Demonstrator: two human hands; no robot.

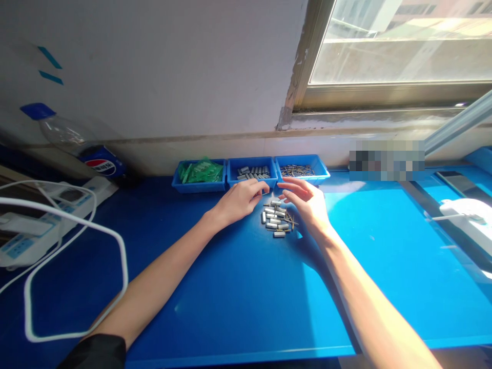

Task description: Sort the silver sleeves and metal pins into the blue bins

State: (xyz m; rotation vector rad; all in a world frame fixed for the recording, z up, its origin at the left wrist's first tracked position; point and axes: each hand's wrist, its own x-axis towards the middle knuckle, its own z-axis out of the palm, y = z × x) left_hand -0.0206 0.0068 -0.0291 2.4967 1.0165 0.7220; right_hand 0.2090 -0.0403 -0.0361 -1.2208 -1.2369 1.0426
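Note:
A small pile of short silver metal pieces and thin pins (277, 219) lies on the blue table (238, 297) between my hands. My left hand (239, 201) rests just left of the pile with its fingers curled in, fingertips near the front wall of the middle tray; whether they hold anything is hidden. My right hand (307, 202) hovers at the pile's right side, fingers stretched out and apart, holding nothing. Behind them stand three blue trays: one with green packets (180, 180), one with silver pieces (251, 180), one with thin pins (322, 175).
A plastic bottle (77, 146) lies at the back left against the wall. A white power strip (42, 225) and a looping white cable (123, 261) occupy the left side. A white device (471, 218) sits at the right, under the window.

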